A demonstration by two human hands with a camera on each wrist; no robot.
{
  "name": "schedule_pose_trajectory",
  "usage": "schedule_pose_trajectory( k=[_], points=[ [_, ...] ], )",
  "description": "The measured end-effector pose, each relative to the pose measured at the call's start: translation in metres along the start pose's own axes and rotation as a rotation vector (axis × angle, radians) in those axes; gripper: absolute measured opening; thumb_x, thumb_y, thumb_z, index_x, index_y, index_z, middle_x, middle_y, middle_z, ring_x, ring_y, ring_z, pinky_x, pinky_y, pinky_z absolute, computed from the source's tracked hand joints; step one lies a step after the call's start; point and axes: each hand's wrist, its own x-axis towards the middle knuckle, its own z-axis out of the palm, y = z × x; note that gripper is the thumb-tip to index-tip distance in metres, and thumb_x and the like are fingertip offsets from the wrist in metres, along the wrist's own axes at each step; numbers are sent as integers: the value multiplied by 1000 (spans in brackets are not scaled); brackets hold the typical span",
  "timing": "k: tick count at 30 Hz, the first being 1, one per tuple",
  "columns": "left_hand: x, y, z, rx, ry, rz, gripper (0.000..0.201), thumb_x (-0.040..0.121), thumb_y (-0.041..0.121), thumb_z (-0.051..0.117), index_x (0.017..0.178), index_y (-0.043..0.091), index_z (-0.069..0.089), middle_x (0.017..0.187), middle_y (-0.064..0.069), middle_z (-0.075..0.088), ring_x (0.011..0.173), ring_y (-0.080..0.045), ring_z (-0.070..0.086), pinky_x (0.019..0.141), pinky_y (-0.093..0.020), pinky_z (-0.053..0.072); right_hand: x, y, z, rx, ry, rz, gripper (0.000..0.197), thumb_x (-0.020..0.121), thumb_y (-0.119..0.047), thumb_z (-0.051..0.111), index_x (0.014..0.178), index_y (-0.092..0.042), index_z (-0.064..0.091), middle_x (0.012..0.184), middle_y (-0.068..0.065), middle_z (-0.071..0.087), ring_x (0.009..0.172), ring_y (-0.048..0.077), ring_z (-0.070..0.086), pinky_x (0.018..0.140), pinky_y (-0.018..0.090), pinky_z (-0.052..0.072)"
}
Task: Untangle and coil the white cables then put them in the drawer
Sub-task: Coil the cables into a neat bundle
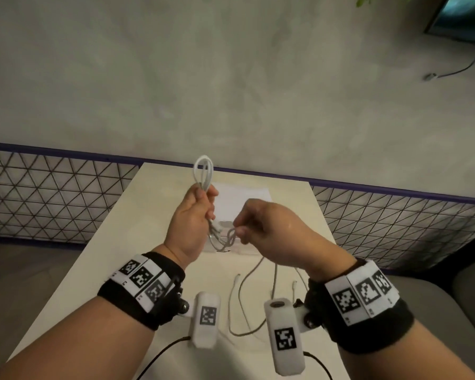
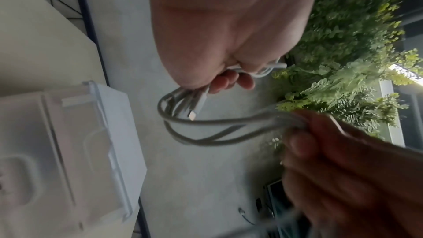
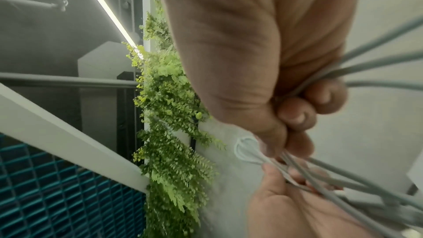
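My left hand (image 1: 196,215) is raised over the table and grips a coiled white cable (image 1: 203,171), whose loop sticks up above the fist. The lower strands (image 1: 228,239) run across to my right hand (image 1: 248,224), which pinches them. In the left wrist view the left fingers (image 2: 228,80) curl round the coil (image 2: 183,115), a plug hangs free, and the right hand (image 2: 343,151) holds the far end of the loops. In the right wrist view the right fingers (image 3: 297,113) close on several strands (image 3: 366,64). More white cable (image 1: 244,300) lies loose on the table.
A small white drawer unit (image 1: 242,194) stands on the cream table (image 1: 93,270) behind my hands; its translucent drawer (image 2: 68,151) appears pulled out toward me. A mesh-panelled ledge (image 1: 52,193) and a grey wall lie beyond. Green foliage (image 2: 343,61) hangs to the right.
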Motion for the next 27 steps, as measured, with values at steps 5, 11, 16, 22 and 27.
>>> schedule_pose_trajectory(
  k=[5, 11, 16, 22, 27],
  points=[
    [-11, -2, 9, -104, -134, -131, 30, 98, 29, 34, 98, 12, 59, 96, -16, 51, 86, -29, 42, 75, -36, 36, 16, -11, 0, 15, 15, -64, 12, 84, -10, 61, 90, -16, 70, 80, -13, 62, 77, 2, 60, 72, 10, 45],
    [-19, 0, 18, -188, -144, -222, 45, 93, 28, 39, 123, -1, 56, 119, -25, 61, 110, -32, 58, 99, -43, 43, 27, -4, 14, 240, 175, -2, 17, 78, -5, 65, 81, -22, 63, 82, -3, 68, 78, 13, 66, 76, 29, 57],
    [-17, -8, 19, -203, -108, -280, 42, 99, 30, 37, 117, 2, 62, 108, -20, 67, 98, -27, 65, 80, -37, 54, 33, 6, 30, 253, 306, 23, 24, 76, -3, 67, 71, -20, 52, 69, -7, 59, 66, 11, 59, 65, 24, 52],
    [-19, -13, 16, -150, -88, -352, 37, 97, 34, 41, 96, 9, 67, 83, -15, 62, 76, -22, 60, 68, -34, 47, 30, 6, 36, 66, 377, -46, 22, 78, -8, 64, 77, -20, 45, 72, -4, 53, 62, 2, 48, 53, 10, 36],
    [-18, -14, 9, -163, -130, -411, 36, 100, 35, 37, 74, 16, 53, 54, 2, 35, 48, -11, 32, 59, -29, 35, 33, 19, 23, 18, 400, 64, 37, 68, -25, 80, 70, -22, 43, 77, -5, 47, 60, 4, 40, 55, 12, 35]
  ],
)
